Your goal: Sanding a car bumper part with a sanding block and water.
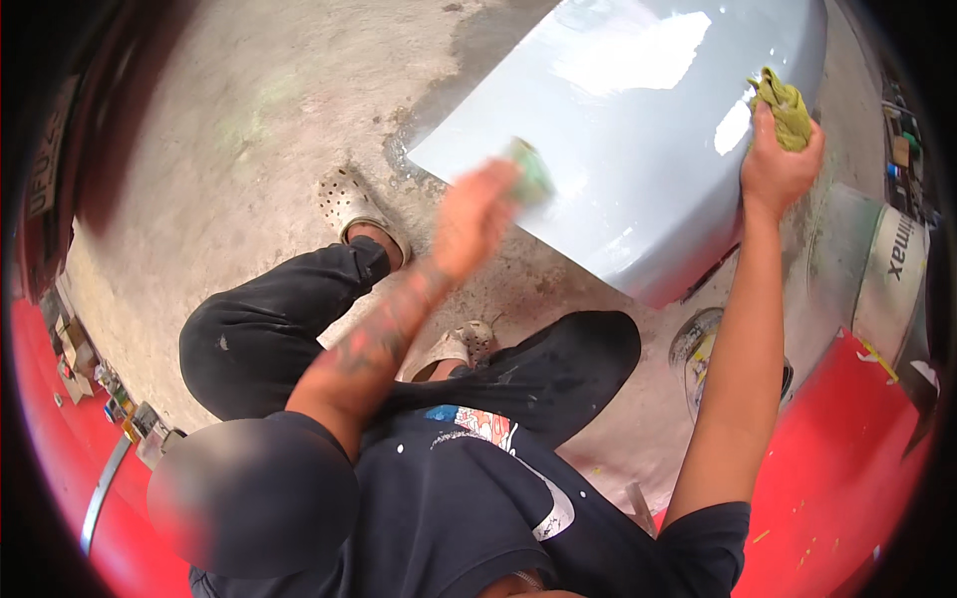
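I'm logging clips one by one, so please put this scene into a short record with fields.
Left hand: holds a green pad over the panel; both blurred, contact unclear
Right hand: grips a crumpled yellow-green cloth by the panel's right side
Panel: pale grey, glossy, with bright reflections
Floor: bare, stained, darker beside the panel
Footwear: pale clogs, perforated
Clothing: dark trousers, dark shirt

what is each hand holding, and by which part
Right hand: a yellow-green cloth, by its bunched lower part. Left hand: a blurred green object; exact hold unclear.
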The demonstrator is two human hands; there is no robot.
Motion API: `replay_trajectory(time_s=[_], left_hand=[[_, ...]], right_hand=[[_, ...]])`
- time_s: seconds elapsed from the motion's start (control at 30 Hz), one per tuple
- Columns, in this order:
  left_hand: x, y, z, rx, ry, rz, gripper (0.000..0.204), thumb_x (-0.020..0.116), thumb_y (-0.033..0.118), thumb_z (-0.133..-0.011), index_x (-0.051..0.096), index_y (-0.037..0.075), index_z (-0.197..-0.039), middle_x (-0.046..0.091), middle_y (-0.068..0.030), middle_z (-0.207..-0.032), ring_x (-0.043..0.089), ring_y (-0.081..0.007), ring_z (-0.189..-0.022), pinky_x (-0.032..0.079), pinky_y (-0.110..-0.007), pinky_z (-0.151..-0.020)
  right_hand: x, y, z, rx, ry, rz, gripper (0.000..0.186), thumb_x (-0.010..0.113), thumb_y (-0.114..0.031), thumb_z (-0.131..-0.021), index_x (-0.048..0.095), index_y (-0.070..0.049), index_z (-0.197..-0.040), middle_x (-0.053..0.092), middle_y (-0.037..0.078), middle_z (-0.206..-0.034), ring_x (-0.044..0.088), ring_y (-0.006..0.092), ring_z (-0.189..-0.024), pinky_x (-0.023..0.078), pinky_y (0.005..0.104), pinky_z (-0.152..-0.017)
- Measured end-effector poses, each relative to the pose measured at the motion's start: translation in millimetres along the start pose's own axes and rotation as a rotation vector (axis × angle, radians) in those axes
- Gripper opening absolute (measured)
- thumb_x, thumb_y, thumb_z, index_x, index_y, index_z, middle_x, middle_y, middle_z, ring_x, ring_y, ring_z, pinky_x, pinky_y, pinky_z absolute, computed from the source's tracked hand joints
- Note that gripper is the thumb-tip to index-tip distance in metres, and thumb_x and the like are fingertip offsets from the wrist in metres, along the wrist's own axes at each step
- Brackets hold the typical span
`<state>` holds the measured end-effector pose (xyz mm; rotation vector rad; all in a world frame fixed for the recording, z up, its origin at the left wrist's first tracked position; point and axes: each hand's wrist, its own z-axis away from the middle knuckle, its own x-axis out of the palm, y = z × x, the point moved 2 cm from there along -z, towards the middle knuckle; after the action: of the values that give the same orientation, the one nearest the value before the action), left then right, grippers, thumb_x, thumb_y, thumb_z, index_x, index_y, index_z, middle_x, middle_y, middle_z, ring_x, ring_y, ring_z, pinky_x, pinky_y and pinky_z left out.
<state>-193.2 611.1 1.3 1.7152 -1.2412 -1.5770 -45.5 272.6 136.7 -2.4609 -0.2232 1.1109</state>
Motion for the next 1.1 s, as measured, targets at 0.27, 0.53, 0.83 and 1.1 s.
replay_trajectory(time_s=[0.27,0.53,0.83,1.1], left_hand=[[20,117,4,-0.057,-0.123,-0.002,0.057,0.076,0.013,-0.085,0.060,0.019,-0.139,0.057,-0.0243,-0.127,0.055,-0.0358,-0.115,0.047,-0.046,-0.095],[43,85,-38,0.044,0.057,-0.030,0.056,0.076,0.019,-0.085,0.059,0.019,-0.139,0.059,-0.0254,-0.121,0.057,-0.0365,-0.102,0.046,-0.048,-0.087],[29,5,-140,-0.282,0.061,-0.269,0.034,0.061,0.019,-0.096,0.066,0.014,-0.130,0.064,-0.0185,-0.120,0.059,-0.0296,-0.106,0.048,-0.043,-0.096],[55,47,-89,0.236,-0.029,-0.033,0.049,0.071,0.020,-0.088,0.062,0.022,-0.136,0.055,-0.0205,-0.134,0.056,-0.0354,-0.114,0.042,-0.046,-0.098]], right_hand=[[-12,6,4,-0.011,0.014,0.048,0.044,0.084,-0.031,-0.073,0.063,-0.006,-0.102,0.062,0.011,-0.103,0.061,0.0310,-0.099,0.050,0.0417,-0.088],[-3,-6,8,0.014,0.015,0.003,0.044,0.083,-0.029,-0.072,0.062,-0.005,-0.103,0.060,0.010,-0.103,0.061,0.0297,-0.096,0.050,0.0416,-0.086],[4,-13,3,-0.016,0.005,-0.039,0.043,0.083,-0.028,-0.072,0.061,-0.005,-0.103,0.059,0.009,-0.104,0.061,0.0282,-0.097,0.050,0.0409,-0.085],[-8,-12,3,0.036,0.003,-0.038,0.042,0.081,-0.026,-0.073,0.061,-0.005,-0.103,0.058,0.010,-0.105,0.060,0.0284,-0.096,0.050,0.0411,-0.084]])
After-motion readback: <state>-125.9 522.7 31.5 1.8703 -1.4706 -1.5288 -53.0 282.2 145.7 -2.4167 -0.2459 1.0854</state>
